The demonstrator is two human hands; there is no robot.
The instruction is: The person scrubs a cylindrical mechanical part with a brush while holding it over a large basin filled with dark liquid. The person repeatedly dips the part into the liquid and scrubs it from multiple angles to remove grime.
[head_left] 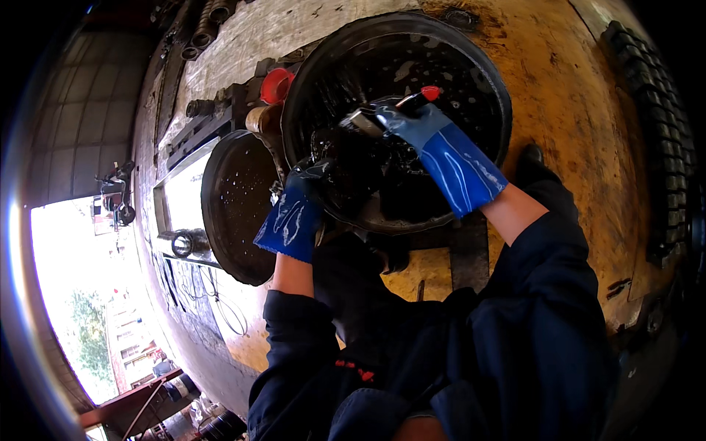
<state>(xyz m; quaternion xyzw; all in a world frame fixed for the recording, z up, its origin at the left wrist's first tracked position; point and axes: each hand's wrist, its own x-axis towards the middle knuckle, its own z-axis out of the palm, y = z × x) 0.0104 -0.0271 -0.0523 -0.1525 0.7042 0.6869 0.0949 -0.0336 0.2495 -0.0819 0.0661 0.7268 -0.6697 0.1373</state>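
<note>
Both my hands wear long blue rubber gloves, wet and blackened at the fingers. My right hand [403, 121] is closed around a paintbrush [365, 122] over a large round black tub [503, 95]. The brush shows a blurred metal band on one side of the glove and a red handle end on the other. At the tub's lower left rim is my left hand [310, 175], its fingers curled against a dark, wet part [329, 151]; what they grip is too dark to make out. Black liquid with patches of foam lies in the tub.
Left of the tub stands a round, dark, shallow pan [243, 213] beside a metal cylinder [182, 243]. A red cup-shaped thing [276, 86] sits by the tub's left rim. A large tyre [651, 132] stands at the far right. Thin cables [209, 294] lie on the floor.
</note>
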